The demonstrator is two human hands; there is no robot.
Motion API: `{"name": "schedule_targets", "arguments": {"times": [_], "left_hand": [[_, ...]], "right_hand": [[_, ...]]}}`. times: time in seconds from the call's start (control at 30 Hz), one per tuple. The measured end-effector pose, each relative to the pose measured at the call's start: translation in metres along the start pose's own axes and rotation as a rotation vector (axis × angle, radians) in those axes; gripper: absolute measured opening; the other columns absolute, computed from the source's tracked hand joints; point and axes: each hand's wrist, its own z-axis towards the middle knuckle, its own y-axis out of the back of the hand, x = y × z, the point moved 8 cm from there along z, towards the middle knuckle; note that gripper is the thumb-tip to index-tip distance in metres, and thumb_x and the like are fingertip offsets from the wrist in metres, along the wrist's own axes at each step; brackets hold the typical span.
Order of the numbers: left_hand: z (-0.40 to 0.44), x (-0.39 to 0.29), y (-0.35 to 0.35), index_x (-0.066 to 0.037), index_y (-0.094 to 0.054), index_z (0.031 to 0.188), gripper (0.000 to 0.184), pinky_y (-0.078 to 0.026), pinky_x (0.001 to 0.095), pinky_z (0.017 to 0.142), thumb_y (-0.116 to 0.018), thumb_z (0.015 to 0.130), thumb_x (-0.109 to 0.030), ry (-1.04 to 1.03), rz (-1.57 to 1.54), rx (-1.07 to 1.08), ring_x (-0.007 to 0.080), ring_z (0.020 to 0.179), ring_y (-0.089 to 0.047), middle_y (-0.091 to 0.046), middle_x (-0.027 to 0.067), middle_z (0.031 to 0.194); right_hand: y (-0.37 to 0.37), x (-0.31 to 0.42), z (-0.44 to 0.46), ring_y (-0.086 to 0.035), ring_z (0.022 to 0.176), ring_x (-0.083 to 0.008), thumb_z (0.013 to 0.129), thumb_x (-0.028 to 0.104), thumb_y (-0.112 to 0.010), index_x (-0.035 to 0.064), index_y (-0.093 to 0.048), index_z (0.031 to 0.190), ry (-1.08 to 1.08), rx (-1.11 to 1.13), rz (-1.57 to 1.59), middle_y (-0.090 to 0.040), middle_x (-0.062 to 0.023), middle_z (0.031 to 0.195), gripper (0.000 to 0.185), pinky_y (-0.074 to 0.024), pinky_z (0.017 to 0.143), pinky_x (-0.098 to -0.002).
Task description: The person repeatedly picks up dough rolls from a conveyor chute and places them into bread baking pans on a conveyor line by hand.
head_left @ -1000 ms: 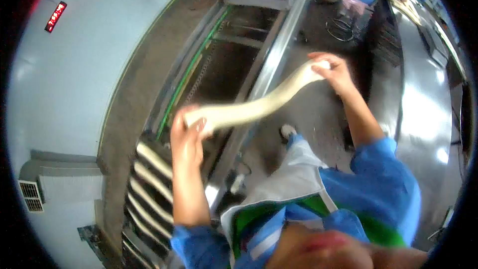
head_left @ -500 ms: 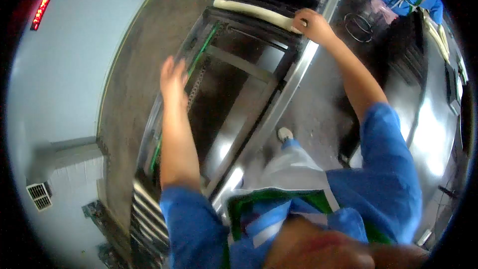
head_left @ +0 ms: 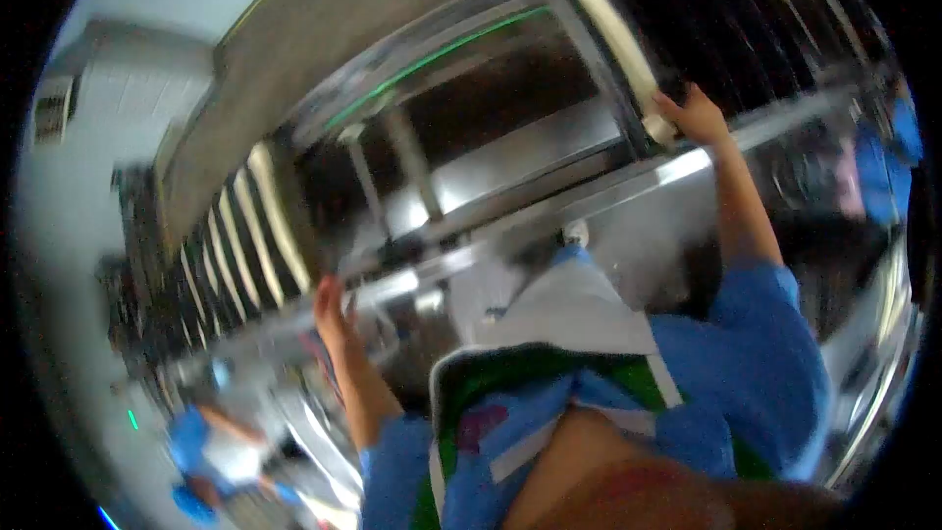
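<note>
Dough strips (head_left: 279, 216) lie in a row at the left, side by side on a long dark machine, each one slanting from the far side down to the near side. Below them, at the bottom left, a co-worker in blue (head_left: 186, 437) shows, too blurry to tell what they are doing. Next comes the person's left hand (head_left: 337, 319), near the close end of the row. Its fingers point up and look a little apart, with nothing seen in them; the blur hides whether it touches anything. In the middle, a thin green strip (head_left: 442, 59) runs along the far side of the machine. Farther right, a lone dough strip (head_left: 615, 36) lies across the machine, up and to the left of the right hand (head_left: 704, 121). Its long way goes from the far edge, at the top left, down to the near edge, so its close end points at the shiny metal rail (head_left: 682, 167) on the person's side. The right hand is at that end and is much the nearer one; the left hand is well apart from it. The right fingers seem to touch the dough, but one cannot tell if they pinch it or only rest there. At the far right is another person in blue (head_left: 878, 172).
</note>
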Motion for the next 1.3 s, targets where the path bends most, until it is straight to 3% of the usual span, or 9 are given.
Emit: {"name": "schedule_targets", "arguments": {"times": [0.13,0.4,0.53,0.77,0.9,1.0,1.03,1.17,1.3], "left_hand": [[-0.039,0.027,0.108,-0.006,-0.054,0.123,0.039,-0.045,0.0295,0.082,-0.062,0.087,-0.019,0.011,0.005,-0.028,0.0153,0.103,-0.053,-0.055,0.0030,0.120],[-0.155,0.161,0.408,-0.008,-0.056,0.115,0.032,-0.046,0.0322,0.077,-0.064,0.086,-0.020,0.108,-0.167,-0.458,0.0171,0.094,-0.055,-0.056,0.0051,0.108],[-0.214,0.214,0.521,-0.009,-0.054,0.119,0.036,-0.047,0.0351,0.079,-0.064,0.085,-0.014,0.100,-0.096,-0.546,0.0198,0.099,-0.054,-0.057,0.0064,0.114],[-0.197,0.235,0.567,-0.005,-0.060,0.109,0.033,-0.048,0.0377,0.086,-0.064,0.077,-0.003,0.186,-0.231,-0.683,0.0273,0.110,-0.052,-0.053,0.0138,0.121],[-0.162,0.216,0.575,-0.003,-0.063,0.107,0.025,-0.050,0.0362,0.082,-0.061,0.084,-0.010,0.180,-0.160,-0.675,0.0245,0.110,-0.055,-0.059,0.0090,0.114],[-0.127,0.252,0.624,-0.005,-0.056,0.117,0.036,-0.045,0.0266,0.070,-0.065,0.083,-0.014,0.149,-0.023,-0.627,0.0124,0.076,-0.056,-0.061,0.0023,0.091],[-0.125,0.279,0.645,-0.005,-0.057,0.116,0.036,-0.044,0.0264,0.065,-0.064,0.082,-0.011,0.190,-0.117,-0.678,0.0113,0.072,-0.053,-0.060,0.0015,0.087],[-0.147,0.242,0.669,-0.004,-0.058,0.116,0.039,-0.048,0.0265,0.065,-0.065,0.079,-0.012,0.294,-0.085,-0.867,0.0123,0.077,-0.057,-0.062,0.0059,0.091],[-0.178,0.258,0.712,-0.004,-0.058,0.112,0.044,-0.043,0.0403,0.093,-0.072,0.076,-0.024,0.305,0.526,-1.041,0.0359,0.107,-0.055,-0.057,0.0188,0.113]], "right_hand": [[-0.038,0.171,-0.084,-0.042,0.128,-0.0348,0.070,0.061,-0.069,-0.0122,-0.035,0.134,0.334,0.262,0.259,-0.042,-0.0300,0.135,0.104,-0.0319,0.107,-0.0372],[-0.170,0.374,-0.180,-0.032,0.136,-0.0311,0.076,0.059,-0.066,-0.0049,-0.020,0.144,0.313,0.316,0.420,-0.029,-0.0254,0.146,0.104,-0.0268,0.109,-0.0343],[-0.208,0.477,-0.248,-0.041,0.129,-0.0352,0.070,0.063,-0.068,0.0008,-0.020,0.146,0.496,0.313,0.271,-0.040,-0.0282,0.139,0.110,-0.0341,0.106,-0.0370],[-0.248,0.526,-0.266,-0.031,0.134,-0.0397,0.072,0.044,-0.074,0.0145,-0.052,0.129,0.635,-0.120,-0.026,-0.049,-0.0233,0.133,0.067,-0.0316,0.108,-0.0434],[-0.240,0.554,-0.273,-0.057,0.108,-0.0295,0.073,0.011,-0.068,0.0082,-0.070,0.097,0.679,-0.061,-0.331,-0.061,-0.0121,0.118,0.024,-0.0443,0.094,-0.0369],[-0.278,0.579,-0.240,-0.065,0.071,-0.0275,0.078,0.013,-0.064,0.0047,-0.066,0.077,0.920,0.425,-0.482,-0.065,-0.0118,0.073,0.009,-0.0508,0.063,-0.0368],[-0.308,0.591,-0.241,-0.064,0.071,-0.0286,0.079,0.016,-0.058,0.0051,-0.063,0.071,1.447,0.292,-1.113,-0.065,-0.0109,0.075,0.015,-0.0498,0.061,-0.0383],[-0.287,0.739,-0.305,-0.065,0.084,-0.0257,0.078,0.011,-0.064,0.0055,-0.069,0.089,1.254,0.083,-0.413,-0.067,-0.0113,0.089,0.013,-0.0519,0.076,-0.0345],[-0.403,0.863,-0.500,-0.062,0.092,-0.0214,0.083,0.005,-0.063,0.0039,-0.063,0.106,1.536,0.717,-0.096,-0.063,-0.0126,0.104,0.023,-0.0501,0.082,-0.0339]]}}
